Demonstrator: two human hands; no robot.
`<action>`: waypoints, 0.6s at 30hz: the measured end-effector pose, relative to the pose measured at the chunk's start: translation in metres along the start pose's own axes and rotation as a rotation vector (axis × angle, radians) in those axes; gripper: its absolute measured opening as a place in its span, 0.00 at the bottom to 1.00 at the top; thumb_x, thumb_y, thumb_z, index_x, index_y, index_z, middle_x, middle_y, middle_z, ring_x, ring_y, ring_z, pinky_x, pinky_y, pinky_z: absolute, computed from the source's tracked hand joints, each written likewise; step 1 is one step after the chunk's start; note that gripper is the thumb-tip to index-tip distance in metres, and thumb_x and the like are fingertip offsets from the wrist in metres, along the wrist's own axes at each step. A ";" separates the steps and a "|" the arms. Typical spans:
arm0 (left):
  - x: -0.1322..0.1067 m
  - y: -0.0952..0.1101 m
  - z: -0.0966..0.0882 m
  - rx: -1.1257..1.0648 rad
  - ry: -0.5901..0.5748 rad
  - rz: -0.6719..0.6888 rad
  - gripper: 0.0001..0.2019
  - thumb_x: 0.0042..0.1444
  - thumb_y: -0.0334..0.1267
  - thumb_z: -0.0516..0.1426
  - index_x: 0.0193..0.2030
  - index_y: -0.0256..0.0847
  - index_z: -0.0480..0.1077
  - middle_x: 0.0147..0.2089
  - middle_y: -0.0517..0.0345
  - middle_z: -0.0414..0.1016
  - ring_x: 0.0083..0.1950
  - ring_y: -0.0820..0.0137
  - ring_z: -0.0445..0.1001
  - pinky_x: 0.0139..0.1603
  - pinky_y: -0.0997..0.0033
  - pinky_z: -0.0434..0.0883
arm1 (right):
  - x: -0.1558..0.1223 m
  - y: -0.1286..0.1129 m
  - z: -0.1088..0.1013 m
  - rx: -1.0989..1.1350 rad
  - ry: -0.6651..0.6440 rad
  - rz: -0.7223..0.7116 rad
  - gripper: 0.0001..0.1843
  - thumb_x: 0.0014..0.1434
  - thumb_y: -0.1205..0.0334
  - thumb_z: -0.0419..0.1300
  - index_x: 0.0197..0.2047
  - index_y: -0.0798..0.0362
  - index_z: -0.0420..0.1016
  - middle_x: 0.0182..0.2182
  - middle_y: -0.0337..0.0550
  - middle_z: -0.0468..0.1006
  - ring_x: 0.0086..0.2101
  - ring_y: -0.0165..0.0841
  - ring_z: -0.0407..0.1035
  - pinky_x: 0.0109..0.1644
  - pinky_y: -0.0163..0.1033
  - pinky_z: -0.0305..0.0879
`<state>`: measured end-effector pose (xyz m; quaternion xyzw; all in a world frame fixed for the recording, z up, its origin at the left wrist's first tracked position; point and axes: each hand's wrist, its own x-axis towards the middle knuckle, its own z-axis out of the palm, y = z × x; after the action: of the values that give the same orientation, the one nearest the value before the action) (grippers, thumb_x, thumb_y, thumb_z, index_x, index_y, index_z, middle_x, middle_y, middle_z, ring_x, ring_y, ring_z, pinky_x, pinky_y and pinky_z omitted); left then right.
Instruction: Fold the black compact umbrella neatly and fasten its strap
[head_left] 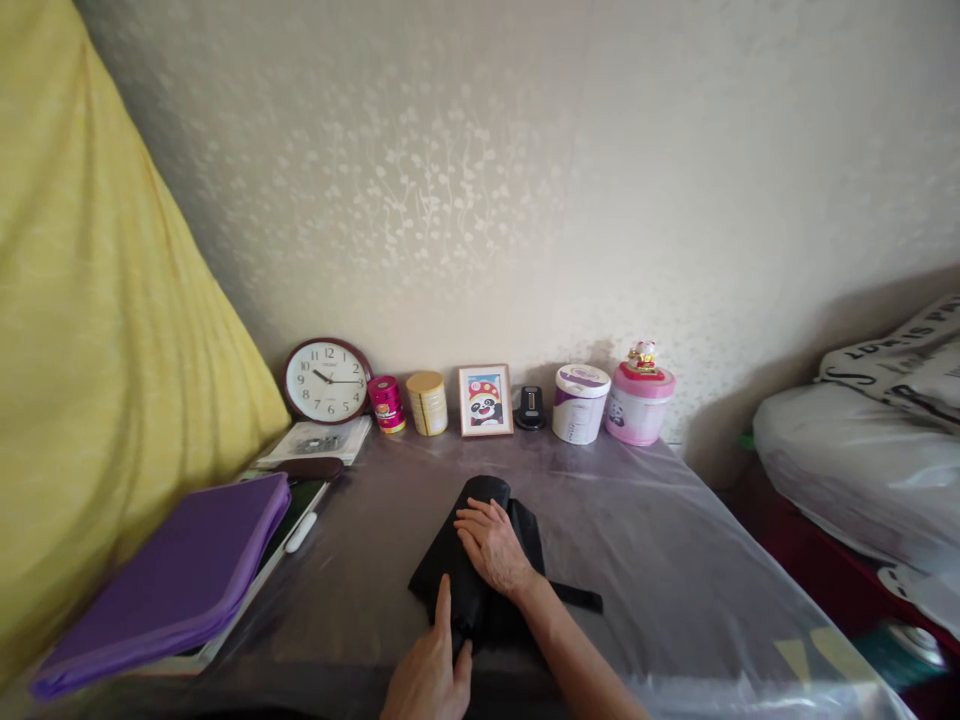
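A black folding umbrella [442, 565], its fabric loosely folded, lies on the table in front of me. Its strap [577, 596] sticks out to the right. My left hand [431, 668] grips the umbrella's near end, with the index finger stretched along the fabric and the thumb on the other side. What lies inside that palm is hidden. My right hand [491, 545] rests flat on top of the folded fabric, fingers extended and pointing to the upper left.
Along the wall stand a clock [328, 380], a pink can [387, 404], a yellow tin [427, 403], a framed panda picture [485, 401], a black object [531, 408] and two tubs [580, 410]. A purple folder [172, 570] lies left; bags [855, 460] sit right.
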<state>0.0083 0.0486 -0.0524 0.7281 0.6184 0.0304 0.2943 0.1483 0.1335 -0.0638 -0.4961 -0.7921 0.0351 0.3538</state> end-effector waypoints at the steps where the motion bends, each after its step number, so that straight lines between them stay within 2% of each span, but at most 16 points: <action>1: 0.000 0.000 0.000 -0.002 -0.001 -0.001 0.33 0.58 0.37 0.43 0.65 0.33 0.27 0.48 0.44 0.72 0.45 0.65 0.72 0.43 0.71 0.63 | 0.006 0.005 0.002 -0.007 0.005 0.007 0.13 0.60 0.65 0.49 0.42 0.49 0.73 0.44 0.40 0.75 0.53 0.33 0.59 0.60 0.49 0.45; 5: 0.003 -0.002 0.001 0.024 -0.011 -0.003 0.33 0.58 0.36 0.43 0.65 0.33 0.25 0.46 0.45 0.73 0.45 0.66 0.73 0.43 0.72 0.63 | 0.016 0.019 -0.002 -0.012 0.100 0.055 0.13 0.59 0.66 0.50 0.44 0.51 0.72 0.46 0.44 0.73 0.52 0.35 0.60 0.58 0.49 0.51; 9: 0.006 -0.004 0.002 0.052 -0.030 -0.007 0.33 0.58 0.36 0.43 0.64 0.32 0.25 0.47 0.45 0.73 0.45 0.66 0.73 0.44 0.73 0.64 | -0.004 0.014 -0.016 0.040 0.217 0.044 0.13 0.59 0.66 0.49 0.45 0.53 0.71 0.45 0.46 0.73 0.51 0.35 0.61 0.56 0.45 0.56; 13: 0.005 -0.005 -0.002 0.066 -0.040 -0.013 0.34 0.58 0.36 0.43 0.64 0.30 0.25 0.50 0.44 0.70 0.47 0.68 0.71 0.45 0.75 0.63 | -0.024 0.003 -0.017 0.067 0.149 0.005 0.13 0.58 0.65 0.51 0.45 0.51 0.71 0.47 0.44 0.72 0.52 0.35 0.60 0.55 0.44 0.57; 15: 0.002 -0.004 -0.004 0.075 0.003 0.013 0.34 0.57 0.35 0.44 0.64 0.29 0.26 0.54 0.42 0.66 0.50 0.68 0.69 0.48 0.76 0.62 | -0.026 0.000 -0.014 0.050 0.130 0.024 0.14 0.58 0.67 0.51 0.46 0.50 0.71 0.48 0.43 0.71 0.52 0.35 0.60 0.55 0.44 0.58; 18: -0.002 0.002 -0.005 0.144 0.029 0.024 0.37 0.54 0.33 0.47 0.65 0.36 0.27 0.54 0.45 0.65 0.49 0.68 0.69 0.48 0.76 0.62 | -0.022 -0.003 -0.011 0.016 0.117 0.067 0.15 0.58 0.68 0.51 0.45 0.48 0.72 0.47 0.41 0.72 0.51 0.35 0.60 0.54 0.43 0.58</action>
<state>0.0077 0.0488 -0.0470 0.7543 0.6142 -0.0001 0.2319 0.1586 0.1108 -0.0660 -0.5205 -0.7529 0.0240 0.4021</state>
